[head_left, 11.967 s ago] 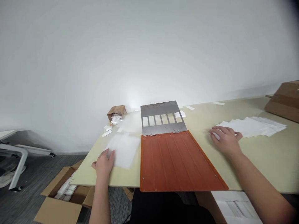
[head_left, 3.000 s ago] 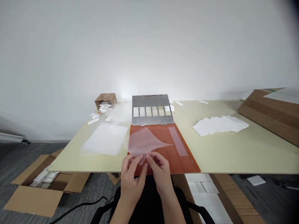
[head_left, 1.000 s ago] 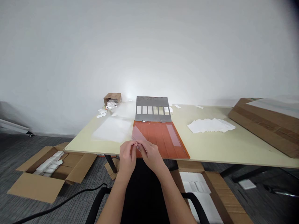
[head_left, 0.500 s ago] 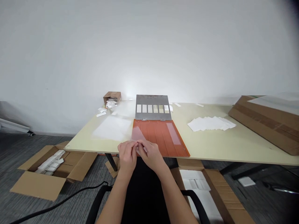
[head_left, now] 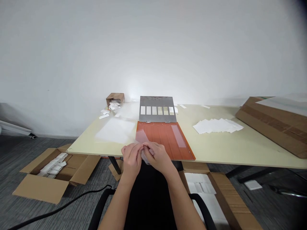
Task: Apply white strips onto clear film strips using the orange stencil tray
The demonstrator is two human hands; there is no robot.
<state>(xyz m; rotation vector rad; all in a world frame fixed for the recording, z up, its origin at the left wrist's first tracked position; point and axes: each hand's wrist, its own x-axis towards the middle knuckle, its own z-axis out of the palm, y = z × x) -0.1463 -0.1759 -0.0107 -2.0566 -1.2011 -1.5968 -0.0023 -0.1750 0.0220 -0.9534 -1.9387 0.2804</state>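
My left hand [head_left: 131,158] and my right hand [head_left: 157,156] meet in front of the table's near edge, fingers pinched on a clear plastic film strip [head_left: 141,138] that rises from between them over the orange board [head_left: 165,140]. The orange ribbed board lies flat, hinged to a grey metal plate [head_left: 157,109] with several slots. Another clear strip [head_left: 177,136] lies in a groove on the board's right side.
A stack of clear sheets [head_left: 115,130] lies left of the board, white paper pieces [head_left: 217,126] to the right. A small brown box [head_left: 115,98] spills white slips at the back. Cardboard boxes stand on the floor left [head_left: 50,172], right [head_left: 211,195], and on the table [head_left: 275,123].
Since a second ago both hands stay pinched together on the film, shifting only slightly; the view has tilted a little. Three seconds ago the film was a wider sheet spread above the board.
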